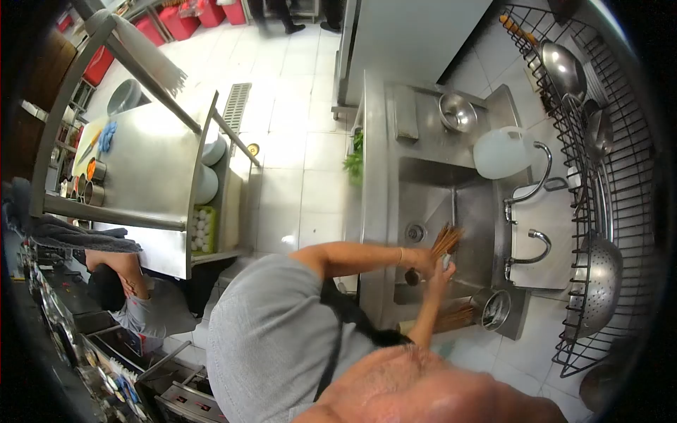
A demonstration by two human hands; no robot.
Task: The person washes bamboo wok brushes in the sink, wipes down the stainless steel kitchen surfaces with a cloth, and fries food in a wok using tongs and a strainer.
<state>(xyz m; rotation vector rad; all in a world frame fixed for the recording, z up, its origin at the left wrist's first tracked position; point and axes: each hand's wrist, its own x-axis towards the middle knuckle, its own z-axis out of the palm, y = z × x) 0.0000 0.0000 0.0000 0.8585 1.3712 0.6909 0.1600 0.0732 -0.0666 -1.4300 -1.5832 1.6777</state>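
Over the metal sink (434, 185), my left hand (419, 261) is closed around a bundle of thin brown sticks (446, 242), whose ends fan out beyond the fingers. Close beside it, my right hand (440, 273) is closed on a small white object (446, 261) at the bundle. What the white object is cannot be made out. A dark round end (412, 277) shows just below my left hand. More brown sticks (455, 319) lie at the near end of the sink, next to a metal strainer or bowl (496, 310).
Two faucets (543, 166) (539, 247) stand behind the sink. A white jug (503, 152) and steel bowl (458, 113) are on the counter. A wire rack (599, 141) holds a colander (596, 289). Another person (144, 310) is beside the steel table (151, 169) at left.
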